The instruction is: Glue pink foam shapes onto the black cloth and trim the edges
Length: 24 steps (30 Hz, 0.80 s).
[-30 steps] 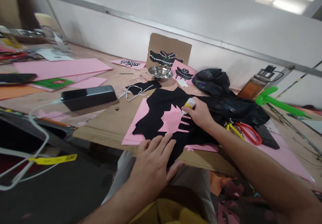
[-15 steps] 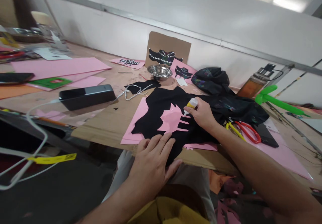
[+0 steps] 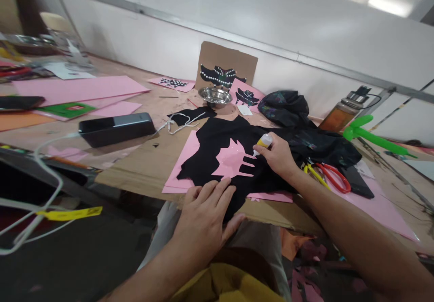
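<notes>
My right hand (image 3: 280, 155) grips a small glue bottle (image 3: 264, 142) with a white body and a yellow label. Its nozzle points down at the tip of a prong on the pink paper cutout (image 3: 231, 158), which has a spiky outline and several prongs on its right. Shiny wet-looking patches show on the cutout. Beneath it spreads black cloth (image 3: 205, 153) with ragged edges, over pink sheets (image 3: 174, 182) and brown cardboard (image 3: 135, 166). My left hand (image 3: 208, 211) lies flat, fingers stretched out, on the cloth's near edge, with fingertips at the cutout's lower edge.
Right of my right forearm lie red-handled scissors (image 3: 335, 177) and a yellow-handled tool (image 3: 317, 175). Behind stand a metal bowl (image 3: 214, 96), beaded black pieces (image 3: 222, 76) on cardboard and a drink bottle (image 3: 342, 110). A power bank (image 3: 117, 129) with cables sits left.
My right hand and the glue bottle have moved slightly right, out to the end of a prong. My left hand stays in place on the cloth.
</notes>
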Motion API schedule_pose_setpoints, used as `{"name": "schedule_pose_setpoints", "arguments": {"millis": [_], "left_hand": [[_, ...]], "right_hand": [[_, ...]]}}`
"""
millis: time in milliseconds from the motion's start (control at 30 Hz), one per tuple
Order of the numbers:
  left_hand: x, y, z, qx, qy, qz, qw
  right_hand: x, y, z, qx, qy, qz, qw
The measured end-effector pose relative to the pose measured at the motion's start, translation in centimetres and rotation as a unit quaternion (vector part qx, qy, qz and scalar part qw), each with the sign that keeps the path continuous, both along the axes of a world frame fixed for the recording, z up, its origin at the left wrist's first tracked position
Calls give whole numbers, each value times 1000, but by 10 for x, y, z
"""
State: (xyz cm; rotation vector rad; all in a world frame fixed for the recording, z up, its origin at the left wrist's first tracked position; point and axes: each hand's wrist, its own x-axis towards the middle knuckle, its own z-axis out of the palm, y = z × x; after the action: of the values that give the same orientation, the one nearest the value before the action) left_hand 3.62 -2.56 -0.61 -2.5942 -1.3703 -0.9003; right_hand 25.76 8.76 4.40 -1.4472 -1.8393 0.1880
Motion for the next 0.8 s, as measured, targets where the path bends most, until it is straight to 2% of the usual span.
{"name": "schedule_pose_setpoints", "arguments": {"millis": [333,800], "left_hand": [[1,1,0,12,-4,-4,1000],[1,1,-1,17,-3,-1,1000]], "right_hand": [[-1,2,-1,4,-5,7,1000],[-18,9,-2,11,-3,16,1000]]}}
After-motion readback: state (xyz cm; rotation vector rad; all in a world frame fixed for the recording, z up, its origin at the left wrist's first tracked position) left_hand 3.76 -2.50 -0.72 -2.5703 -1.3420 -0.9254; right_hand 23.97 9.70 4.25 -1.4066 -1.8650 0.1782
